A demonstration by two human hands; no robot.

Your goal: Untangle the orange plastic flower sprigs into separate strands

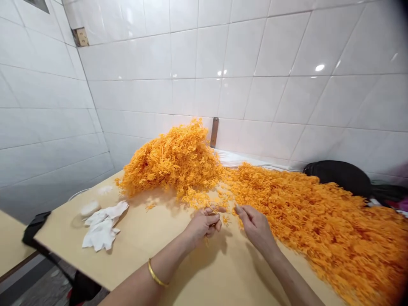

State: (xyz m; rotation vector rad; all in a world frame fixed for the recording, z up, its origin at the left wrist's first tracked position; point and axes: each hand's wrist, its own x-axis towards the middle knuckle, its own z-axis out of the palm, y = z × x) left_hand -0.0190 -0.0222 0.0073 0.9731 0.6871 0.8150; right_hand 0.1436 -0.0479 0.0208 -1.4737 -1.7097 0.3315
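Note:
My left hand (204, 225), a gold bangle on its wrist, is closed with thumb and fingers pinched on a small orange branched piece (214, 209). Just to its right, my right hand (256, 225) is closed in a pinch, thumb against forefinger; whatever is between those fingertips is too small to make out. A loose orange piece (226, 220) shows in the gap between the hands. Behind the left hand rises a tall heap of orange branched pieces (172, 159). A wider, lower heap (318, 216) spreads along the right side, close beside my right hand.
Crumpled white tissues (102, 227) and a white rounded object (90, 208) lie on the left of the pale yellow table (143, 246). A black bag (339, 176) sits behind the right heap. A brown metal strip (214, 132) stands against the white tiled wall (223, 55).

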